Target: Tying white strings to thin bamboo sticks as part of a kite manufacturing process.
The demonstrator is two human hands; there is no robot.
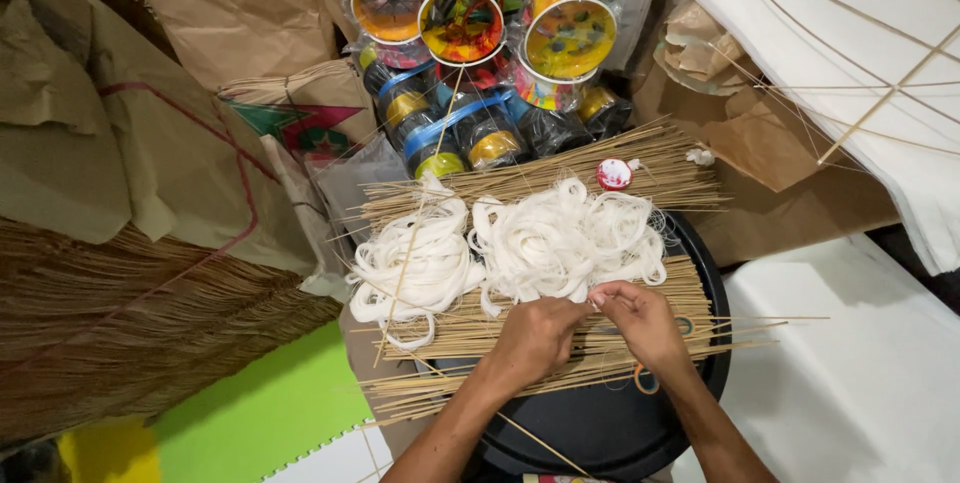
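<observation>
left hand (535,338) and right hand (645,321) meet fingertip to fingertip, pinching white string (560,243) at the edge of its looped pile. pile lies on thin bamboo sticks (520,338) across a round black surface (610,423). beyond: coloured thread spools (470,28), brown paper (235,3). right: white paper kite (850,53). left: green floor mat (260,413).

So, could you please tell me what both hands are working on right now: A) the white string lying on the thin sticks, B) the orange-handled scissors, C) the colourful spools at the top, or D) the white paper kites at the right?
A: the left hand and right hand meet at the edge of the white string, which lies over the bundle of thin sticks, away from the spools.
</observation>
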